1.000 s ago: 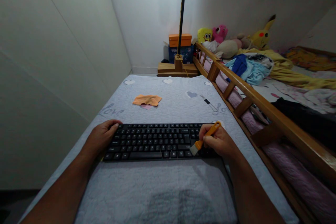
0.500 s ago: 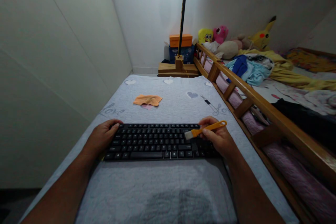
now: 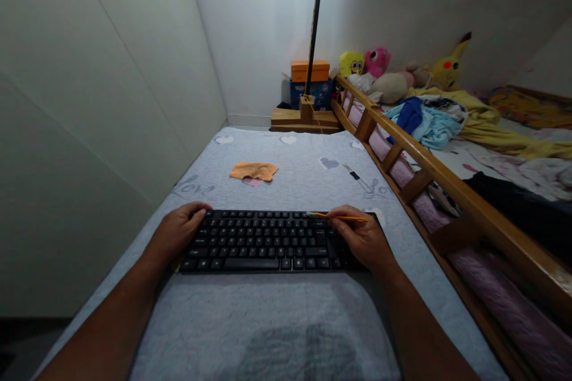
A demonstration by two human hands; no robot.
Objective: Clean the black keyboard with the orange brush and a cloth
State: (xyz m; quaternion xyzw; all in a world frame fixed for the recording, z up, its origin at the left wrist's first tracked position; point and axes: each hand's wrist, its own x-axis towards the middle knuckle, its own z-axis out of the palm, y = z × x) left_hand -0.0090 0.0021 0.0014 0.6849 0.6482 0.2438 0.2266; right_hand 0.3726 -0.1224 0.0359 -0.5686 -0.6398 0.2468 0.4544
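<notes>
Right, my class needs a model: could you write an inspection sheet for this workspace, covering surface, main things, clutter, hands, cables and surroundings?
Surface: pale blue quilted cover, printed with hearts and lettering.
Main things: black computer keyboard, lying flat; orange-handled brush at its top right rows, bristle contact unclear.
Clutter: orange cloth and thin wire tool beyond the keyboard.
Left hand: on the keyboard's left end.
Right hand: gripping the brush.
Cables: nothing seen at the keyboard; yellow cord around the black pole's foot.
Surroundings: pale cupboard doors left; wooden bed rail right; plush toys beyond.

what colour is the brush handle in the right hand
The brush handle is yellow-orange, seen in the head view.
</notes>
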